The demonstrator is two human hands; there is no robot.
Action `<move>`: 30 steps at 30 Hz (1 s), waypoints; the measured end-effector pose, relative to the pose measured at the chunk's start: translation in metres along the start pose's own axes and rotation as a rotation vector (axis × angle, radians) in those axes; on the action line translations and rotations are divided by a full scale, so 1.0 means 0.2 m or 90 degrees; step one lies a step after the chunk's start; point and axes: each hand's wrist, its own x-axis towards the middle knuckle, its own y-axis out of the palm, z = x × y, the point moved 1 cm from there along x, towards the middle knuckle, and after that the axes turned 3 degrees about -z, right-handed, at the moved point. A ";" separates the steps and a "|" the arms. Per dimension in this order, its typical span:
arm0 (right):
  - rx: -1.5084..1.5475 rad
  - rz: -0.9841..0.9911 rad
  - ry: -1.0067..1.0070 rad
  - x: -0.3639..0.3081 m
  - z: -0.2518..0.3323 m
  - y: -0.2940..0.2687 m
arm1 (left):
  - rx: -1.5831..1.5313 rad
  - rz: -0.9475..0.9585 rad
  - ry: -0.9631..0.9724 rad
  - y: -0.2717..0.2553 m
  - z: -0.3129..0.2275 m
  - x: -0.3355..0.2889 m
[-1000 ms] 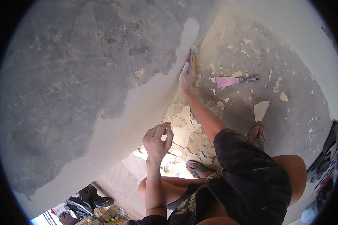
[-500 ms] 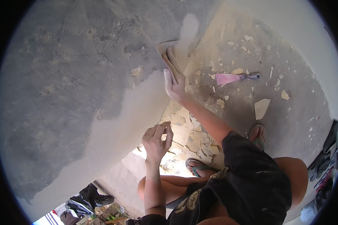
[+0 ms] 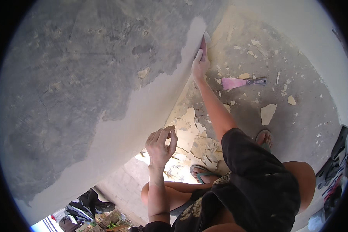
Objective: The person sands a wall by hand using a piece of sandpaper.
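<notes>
My right hand (image 3: 200, 69) reaches far forward, gripping a folded piece of sandpaper (image 3: 203, 48) at the lower edge of the wall, where it meets the floor. The sandpaper shows a pinkish face and a dusty whitish edge. White dust coats my fingers. The wall (image 3: 85, 69) is patchy dark grey with a pale, smooth band along its bottom. Closer to me, my left hand (image 3: 159, 149) is raised beside that pale band, thumb and fingers curled together in a pinch. Whatever those fingers hold, if anything, is too small to tell.
A putty knife (image 3: 241, 82) with a pink-smeared blade lies on the floor to the right. Peeled paint flakes (image 3: 268, 113) are scattered around it, heaped more thickly near my sandalled foot (image 3: 205, 174). Shoes (image 3: 334, 154) line the right edge; dark bags (image 3: 87, 205) sit lower left.
My right hand has moved the sandpaper rightward and slightly forward, from the wall's face to its bottom edge, turning it more upright. My left hand has hardly moved.
</notes>
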 end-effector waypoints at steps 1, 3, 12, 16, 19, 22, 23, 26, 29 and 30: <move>0.031 -0.053 0.121 0.02 0.03 0.03 | 0.001 -0.008 0.003 0.00 0.00 0.00; -0.019 -0.004 -0.038 -0.16 0.24 0.14 | 0.013 0.015 -0.009 -0.01 0.02 -0.02; 0.004 0.059 -0.040 -0.30 0.18 0.09 | -0.014 -0.001 -0.005 0.02 0.01 0.00; -0.055 0.166 -0.163 -0.57 0.14 0.07 | 0.006 0.019 -0.010 0.01 0.02 0.03; 0.003 0.102 -0.093 -0.28 0.21 0.16 | 0.002 0.004 -0.027 -0.03 0.03 -0.02; 0.006 0.092 -0.063 -0.18 0.24 0.14 | 0.014 0.002 -0.011 -0.02 0.06 -0.05; -0.026 0.090 -0.069 -0.17 0.24 0.15 | 0.011 -0.006 -0.011 -0.02 0.06 -0.04; -0.110 0.176 -0.186 -0.57 0.27 0.09 | 0.012 -0.010 -0.005 -0.02 0.05 -0.01; -0.177 0.172 -0.268 -0.57 0.22 0.10 | 0.002 0.004 -0.010 -0.03 0.05 0.00; -0.212 0.148 -0.285 -0.47 0.16 0.12 | -0.001 -0.009 0.002 -0.02 0.05 0.03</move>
